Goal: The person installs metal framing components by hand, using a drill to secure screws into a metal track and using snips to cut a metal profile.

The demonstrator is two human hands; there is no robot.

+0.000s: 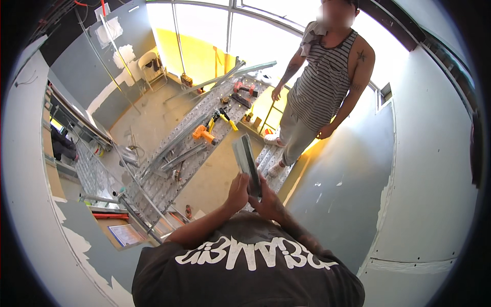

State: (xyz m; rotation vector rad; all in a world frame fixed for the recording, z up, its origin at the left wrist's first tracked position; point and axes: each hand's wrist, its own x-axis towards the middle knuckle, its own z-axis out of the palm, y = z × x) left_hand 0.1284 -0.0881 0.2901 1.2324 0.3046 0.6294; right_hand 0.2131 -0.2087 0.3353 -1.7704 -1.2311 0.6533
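Observation:
A short length of galvanized metal channel stands tilted up in front of my chest. My left hand is closed around its lower left side. Against the lower right side, my right hand grips the same channel, its thumb side toward the metal. Both hands are close together near the channel's lower end, and part of the fingers is hidden behind it. Beyond the channel, an orange cordless drill lies on the perforated metal scaffold platform. Yellow-and-black handled snips rest beside the drill.
A co-worker in a striped tank top stands on a plank at the right. Loose metal channels and a red power tool lie on the platform. The floor shows lower down, beyond the platform's edge. A grey wall borders the right.

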